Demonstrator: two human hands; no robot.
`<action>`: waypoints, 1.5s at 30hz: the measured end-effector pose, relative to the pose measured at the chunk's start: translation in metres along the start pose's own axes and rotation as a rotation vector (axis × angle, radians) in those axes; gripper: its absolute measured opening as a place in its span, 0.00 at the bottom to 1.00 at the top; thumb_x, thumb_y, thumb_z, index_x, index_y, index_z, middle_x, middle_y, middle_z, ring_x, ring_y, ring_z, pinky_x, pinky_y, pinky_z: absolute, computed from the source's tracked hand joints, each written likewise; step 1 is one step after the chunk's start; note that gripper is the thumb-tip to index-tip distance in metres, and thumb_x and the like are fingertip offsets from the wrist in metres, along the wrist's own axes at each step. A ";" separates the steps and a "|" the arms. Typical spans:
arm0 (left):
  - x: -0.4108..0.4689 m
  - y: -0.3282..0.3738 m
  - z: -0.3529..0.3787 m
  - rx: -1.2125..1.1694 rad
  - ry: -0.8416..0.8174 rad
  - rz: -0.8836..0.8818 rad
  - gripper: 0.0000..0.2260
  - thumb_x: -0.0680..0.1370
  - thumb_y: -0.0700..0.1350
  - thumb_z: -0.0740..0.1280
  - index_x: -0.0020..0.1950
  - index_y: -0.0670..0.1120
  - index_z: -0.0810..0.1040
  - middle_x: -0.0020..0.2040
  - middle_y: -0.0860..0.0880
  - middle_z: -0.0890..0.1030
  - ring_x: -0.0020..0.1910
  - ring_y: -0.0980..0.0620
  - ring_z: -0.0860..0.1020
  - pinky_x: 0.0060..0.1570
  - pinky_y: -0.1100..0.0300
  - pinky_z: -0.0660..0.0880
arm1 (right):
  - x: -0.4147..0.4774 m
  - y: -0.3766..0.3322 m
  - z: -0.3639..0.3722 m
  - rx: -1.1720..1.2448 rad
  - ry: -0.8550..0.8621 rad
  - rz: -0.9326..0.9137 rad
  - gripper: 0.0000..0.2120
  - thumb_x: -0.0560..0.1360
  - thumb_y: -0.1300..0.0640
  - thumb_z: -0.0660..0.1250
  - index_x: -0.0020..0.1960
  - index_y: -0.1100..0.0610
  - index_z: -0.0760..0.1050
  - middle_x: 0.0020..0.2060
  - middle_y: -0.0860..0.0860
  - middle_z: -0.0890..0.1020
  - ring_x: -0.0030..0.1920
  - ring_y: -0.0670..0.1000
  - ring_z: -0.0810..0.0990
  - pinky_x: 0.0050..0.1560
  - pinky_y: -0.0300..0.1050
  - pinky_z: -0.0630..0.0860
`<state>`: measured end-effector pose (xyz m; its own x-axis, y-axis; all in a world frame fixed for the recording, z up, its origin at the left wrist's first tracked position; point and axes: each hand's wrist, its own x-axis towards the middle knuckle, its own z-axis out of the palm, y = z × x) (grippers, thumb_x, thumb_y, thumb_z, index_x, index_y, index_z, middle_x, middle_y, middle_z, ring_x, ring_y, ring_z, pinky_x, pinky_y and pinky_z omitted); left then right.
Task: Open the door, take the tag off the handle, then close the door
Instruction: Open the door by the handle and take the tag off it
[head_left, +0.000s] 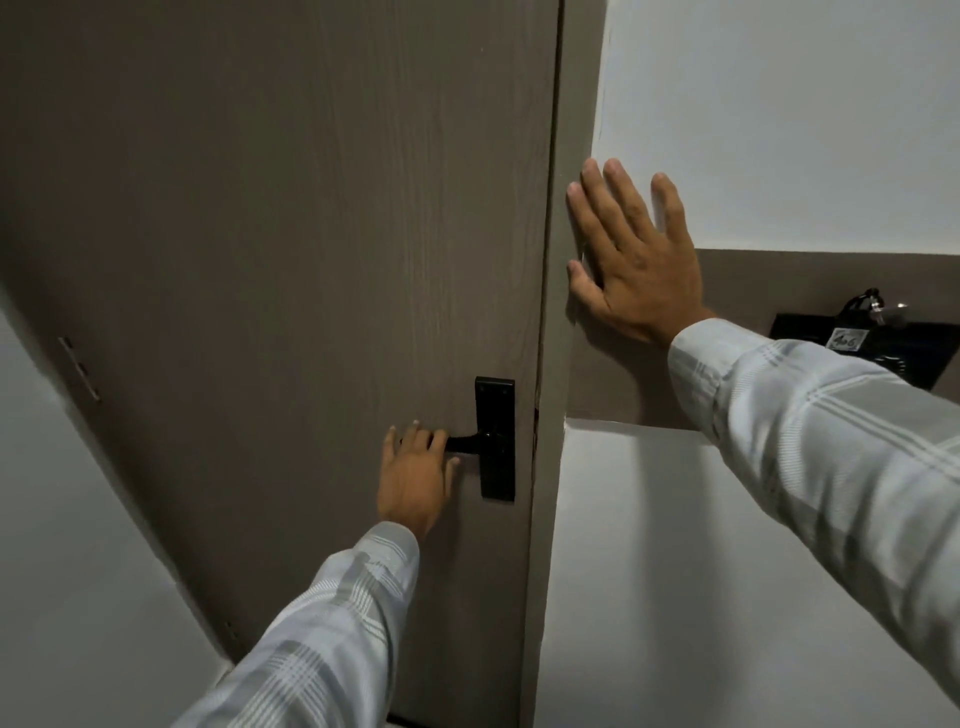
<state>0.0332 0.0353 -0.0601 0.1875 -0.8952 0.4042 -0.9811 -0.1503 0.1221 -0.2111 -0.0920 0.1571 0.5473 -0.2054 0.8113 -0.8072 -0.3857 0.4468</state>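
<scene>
A grey-brown wood-grain door (291, 218) fills the left and middle of the head view and sits flush in its frame (553, 332). Low on its right side is a black lever handle (465, 443) on a tall black backplate (496, 439). My left hand (415, 475) is wrapped over the lever's free end, fingers curled around it. My right hand (631, 254) lies flat with fingers spread on the frame and the wall just right of the door. No tag shows on the handle; my fingers hide part of the lever.
A black wall holder (862, 353) with a small white handwritten label and keys hangs on a brown wall band (810, 280) at the right. White wall lies above and below the band. Door hinges (78, 369) show at the left edge.
</scene>
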 end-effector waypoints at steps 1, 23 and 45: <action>0.001 -0.001 -0.008 0.056 0.006 0.028 0.15 0.81 0.50 0.59 0.66 0.46 0.71 0.67 0.43 0.76 0.75 0.44 0.63 0.75 0.43 0.51 | -0.001 0.000 -0.001 0.009 -0.010 0.001 0.34 0.81 0.42 0.49 0.81 0.56 0.48 0.81 0.56 0.53 0.81 0.56 0.51 0.78 0.65 0.52; -0.111 -0.005 -0.084 0.158 0.021 -0.026 0.31 0.74 0.63 0.50 0.70 0.46 0.71 0.72 0.48 0.73 0.76 0.48 0.63 0.75 0.48 0.56 | -0.090 -0.063 -0.014 0.492 -0.109 -0.021 0.36 0.71 0.58 0.63 0.78 0.63 0.60 0.77 0.61 0.63 0.78 0.59 0.60 0.78 0.61 0.55; -0.183 0.070 -0.174 0.434 0.542 -0.190 0.32 0.80 0.59 0.53 0.79 0.46 0.46 0.80 0.45 0.46 0.79 0.46 0.47 0.77 0.43 0.46 | -0.147 -0.258 -0.032 1.620 -1.107 0.390 0.28 0.73 0.60 0.73 0.70 0.59 0.67 0.61 0.59 0.81 0.62 0.60 0.78 0.57 0.48 0.76</action>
<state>-0.0616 0.2614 0.0326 0.2441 -0.5201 0.8185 -0.8387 -0.5369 -0.0910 -0.0905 0.0667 -0.0650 0.8107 -0.5821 -0.0629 -0.3293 -0.3645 -0.8710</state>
